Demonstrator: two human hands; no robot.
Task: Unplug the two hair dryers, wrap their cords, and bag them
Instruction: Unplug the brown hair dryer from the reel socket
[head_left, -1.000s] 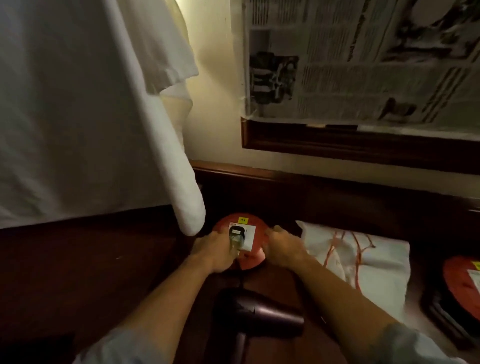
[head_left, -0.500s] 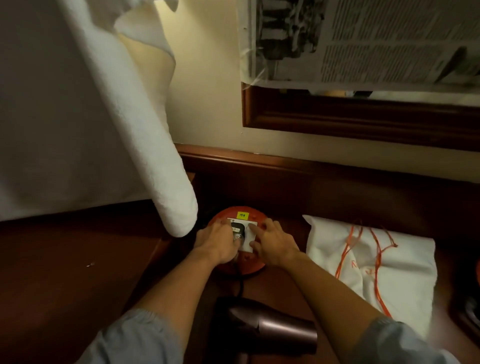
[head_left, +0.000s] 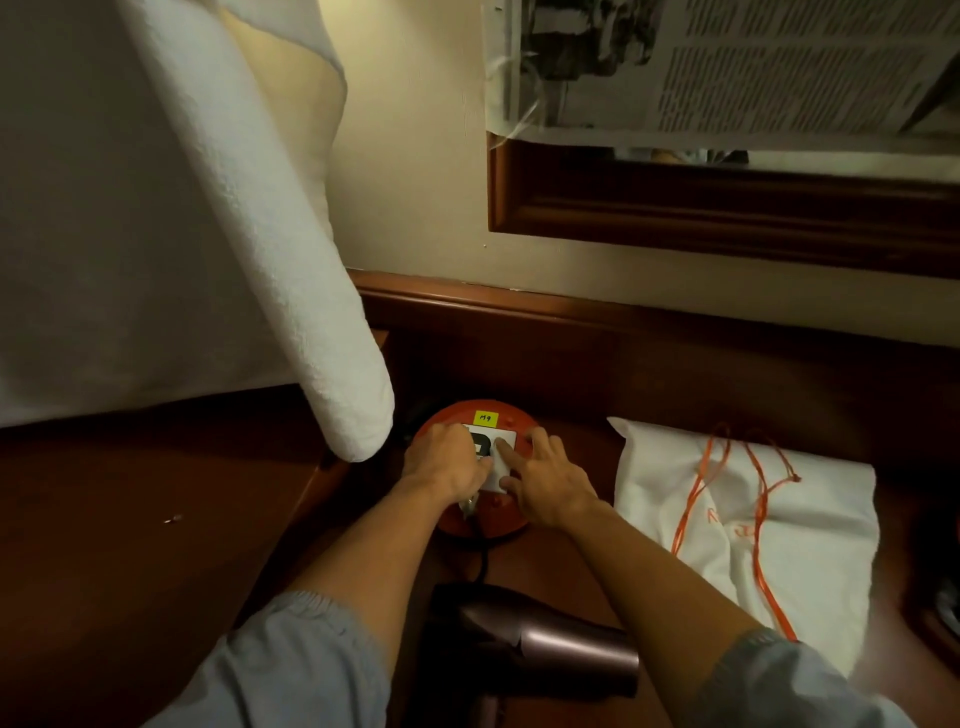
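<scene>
Your left hand (head_left: 448, 462) grips the black plug (head_left: 480, 446) on the red socket reel (head_left: 485, 519); your right hand (head_left: 548, 480) presses it with straight fingers. Below your wrists lies a hair dryer (head_left: 550, 649); right of them, the white bag (head_left: 753, 530).

Your left hand (head_left: 448, 462) sits at about 11 o'clock from your right hand (head_left: 545, 480), its fingers curled tight and knuckles up, forearm running back toward 7 o'clock. Your right hand lies flatter, fingers (head_left: 506, 451) extended toward 11 o'clock, forearm trailing off to 5 o'clock, both sleeves pushed up.
</scene>
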